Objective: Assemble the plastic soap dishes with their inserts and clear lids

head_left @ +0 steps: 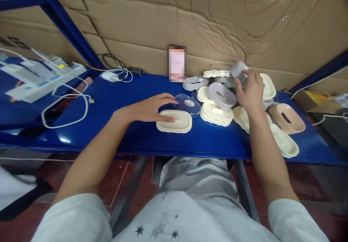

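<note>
My left hand (152, 108) lies flat on the blue table (122, 133), fingers spread, fingertips resting on a cream oval tray (175, 122). Just behind that tray lies a clear round lid (187, 103). My right hand (251, 90) is raised over a pile of plastic parts at the right and grips a grey oval piece (237, 70) between thumb and fingers. Below it sit a grey oval shell (221, 95) and a stack of cream trays (216, 114).
More cream trays (285, 142) and a pink oval shell (288, 119) lie at the table's right end. A blurred upright card (177, 63) leans on the cardboard wall. White cable (65, 106), charger (110, 76) and power strips (40, 77) lie left.
</note>
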Motion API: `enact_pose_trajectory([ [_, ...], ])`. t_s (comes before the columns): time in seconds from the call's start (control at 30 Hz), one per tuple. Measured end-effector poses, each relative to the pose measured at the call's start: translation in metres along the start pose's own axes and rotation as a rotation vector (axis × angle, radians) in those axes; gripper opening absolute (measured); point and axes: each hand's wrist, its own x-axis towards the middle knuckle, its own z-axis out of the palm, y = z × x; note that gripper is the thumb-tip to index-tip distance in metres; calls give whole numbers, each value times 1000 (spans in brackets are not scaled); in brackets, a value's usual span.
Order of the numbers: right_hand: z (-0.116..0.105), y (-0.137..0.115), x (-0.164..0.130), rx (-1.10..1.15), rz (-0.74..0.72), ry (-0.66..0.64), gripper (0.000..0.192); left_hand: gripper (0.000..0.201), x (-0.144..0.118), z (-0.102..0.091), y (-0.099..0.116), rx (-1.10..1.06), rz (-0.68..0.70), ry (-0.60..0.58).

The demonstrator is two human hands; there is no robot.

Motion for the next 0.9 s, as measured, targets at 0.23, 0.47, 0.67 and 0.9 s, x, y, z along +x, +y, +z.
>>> enact_pose_trajectory([
  [0.23, -1, -4, -1, -8, 9, -58, 59, 131, -3, 2, 4, 19, -138, -140],
  [0.47, 1, 2, 1, 2, 38, -24, 59, 111, -13, -7, -3, -177, -76, -146],
  [0.67, 2, 7, 1, 52, 11, 23, 63, 63, -31, -24, -28, -146, 33, -100],
  [0.9, 0, -22, -6, 18, -101, 55, 53, 90, -27, -15, -29, -41, 28, -72],
])
